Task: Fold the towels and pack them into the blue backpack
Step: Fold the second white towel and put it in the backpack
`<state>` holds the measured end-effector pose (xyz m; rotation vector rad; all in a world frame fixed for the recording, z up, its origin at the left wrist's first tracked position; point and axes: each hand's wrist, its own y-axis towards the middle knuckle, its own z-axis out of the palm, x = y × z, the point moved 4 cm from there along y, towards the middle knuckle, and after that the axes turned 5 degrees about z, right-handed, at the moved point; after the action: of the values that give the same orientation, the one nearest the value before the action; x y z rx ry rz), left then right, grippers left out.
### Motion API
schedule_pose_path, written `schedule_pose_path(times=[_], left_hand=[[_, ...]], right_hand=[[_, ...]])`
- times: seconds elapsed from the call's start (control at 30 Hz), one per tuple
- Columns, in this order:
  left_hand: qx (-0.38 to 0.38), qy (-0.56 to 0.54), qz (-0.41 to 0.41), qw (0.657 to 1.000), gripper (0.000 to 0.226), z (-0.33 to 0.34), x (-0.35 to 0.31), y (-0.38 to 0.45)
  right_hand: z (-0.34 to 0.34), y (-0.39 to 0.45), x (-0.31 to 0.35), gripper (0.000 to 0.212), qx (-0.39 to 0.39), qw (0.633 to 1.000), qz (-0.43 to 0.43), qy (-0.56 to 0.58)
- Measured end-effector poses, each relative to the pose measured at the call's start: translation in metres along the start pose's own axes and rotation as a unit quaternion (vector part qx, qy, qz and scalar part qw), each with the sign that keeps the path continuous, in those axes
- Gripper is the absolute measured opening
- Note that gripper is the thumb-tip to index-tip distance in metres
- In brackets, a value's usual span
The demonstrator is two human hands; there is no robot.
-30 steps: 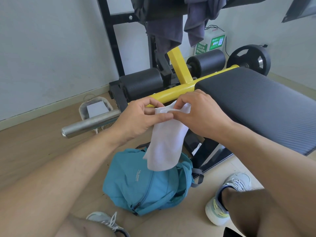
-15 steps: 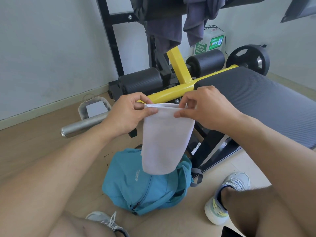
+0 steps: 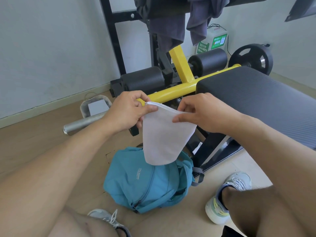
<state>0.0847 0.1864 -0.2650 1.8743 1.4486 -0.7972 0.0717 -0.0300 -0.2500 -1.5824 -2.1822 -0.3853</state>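
Stage: folding, packing not begun | left hand and right hand each grip a top corner of the small white terry towel | towel hangs above the blue fabric backpack on the floor | left: fold smaller, stow.

Looks like a home gym corner — there's a padded black weight bench on a yellow frame, foam leg rollers, a weight plate and a steel bar sleeve, all on a wood floor against plain walls, with clothes draped over the rack.
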Motion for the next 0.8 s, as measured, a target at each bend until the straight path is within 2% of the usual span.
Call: schedule_pose_path(times=[0.13, 0.27, 0.37, 0.43, 0.5, 0.63, 0.8], left_hand=[[0.068, -0.053, -0.047, 0.995, 0.017, 0.008, 0.001, -0.006], [0.069, -0.074, -0.055, 0.993, 0.038, 0.01, 0.002, -0.007], [0.051, 0.057, -0.006, 0.997, 0.029, 0.008, 0.003, -0.006], [0.068, 0.126, 0.02, 0.989, 0.021, 0.007, 0.003, -0.006], [0.083, 0.158, 0.035, 0.983, 0.025, 0.006, -0.001, -0.007], [0.051, 0.179, 0.067, 0.98, 0.031, -0.002, -0.011, -0.008], [0.018, 0.181, 0.099, 0.978, 0.03, -0.008, -0.012, -0.008]], right_hand=[[0.015, -0.004, 0.011, 0.025, 0.064, 0.998, -0.025, 0.011], [0.034, -0.012, 0.025, 0.027, 0.093, 0.993, -0.041, 0.058], [0.051, -0.019, 0.041, 0.029, 0.171, 0.981, -0.061, 0.075], [0.058, -0.023, 0.046, 0.035, 0.243, 0.967, -0.056, 0.046], [0.059, -0.025, 0.039, 0.035, 0.272, 0.962, -0.035, -0.012], [0.046, -0.013, 0.005, 0.041, 0.205, 0.968, 0.051, -0.137], [0.044, 0.006, -0.018, 0.079, 0.124, 0.988, 0.076, -0.054]])
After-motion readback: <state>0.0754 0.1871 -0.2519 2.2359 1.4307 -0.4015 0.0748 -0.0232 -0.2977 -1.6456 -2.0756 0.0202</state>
